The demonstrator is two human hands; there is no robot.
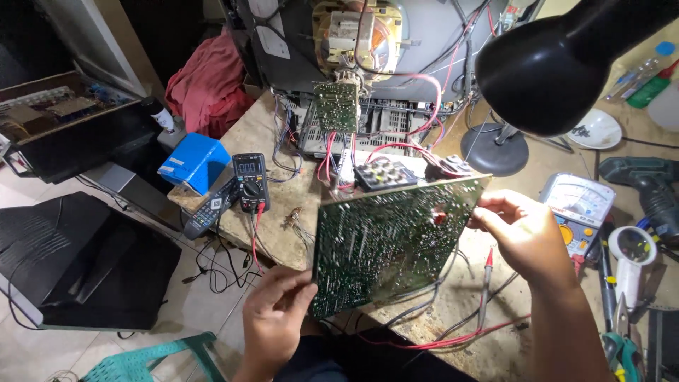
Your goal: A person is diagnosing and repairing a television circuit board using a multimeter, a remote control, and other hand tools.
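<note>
One green circuit board [392, 244] is held tilted, solder side toward the camera, between two hands. The left hand [276, 318] grips the board's lower left corner, fingers curled onto the edge. The right hand [520, 230] pinches the upper right edge with thumb and fingertips closed on it. The component side of the board faces away and is hidden.

Two meters are present. One black digital multimeter [250, 181] lies above the left hand, with a remote control [212, 207] just beside it and one blue box [194, 163] further out. One analog meter [578, 205] lies to the right of the right hand, partly covered by that hand. One red-tipped probe [486, 272] and red leads [453, 339] lie on the worktable [276, 141] below the board.

Beyond the board stands one opened picture-tube set [368, 42] with a second, smaller board [335, 107] hanging from the tube neck; its wiring is tangled and hard to trace. One black lamp shade [552, 64] cuts off the upper right view. A cordless drill [651, 187] is cropped at the right edge.
</note>
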